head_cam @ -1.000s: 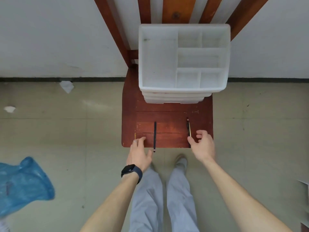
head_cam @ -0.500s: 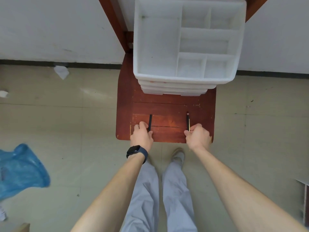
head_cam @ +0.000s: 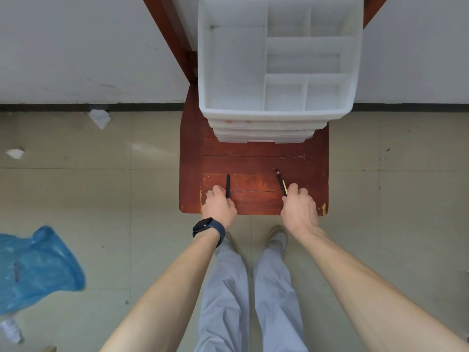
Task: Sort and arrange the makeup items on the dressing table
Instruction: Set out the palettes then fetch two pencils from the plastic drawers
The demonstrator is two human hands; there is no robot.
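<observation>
On the wooden seat (head_cam: 253, 163), the left hand (head_cam: 219, 208) hides the near end of the black pencil (head_cam: 228, 184), the right hand (head_cam: 299, 210) that of the yellow-banded pencil (head_cam: 281, 181).

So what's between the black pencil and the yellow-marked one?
Nothing: the head view shows only bare wooden surface between the black pencil and the yellow-marked pencil.

Readable text: none in view.
Watch face (head_cam: 203, 224): dark, no digits showing.
Black pencil (head_cam: 228, 185), black-and-yellow pencil (head_cam: 281, 182): any print too small to make out.
White organiser (head_cam: 276, 115): plain walls, no legible label.
</observation>
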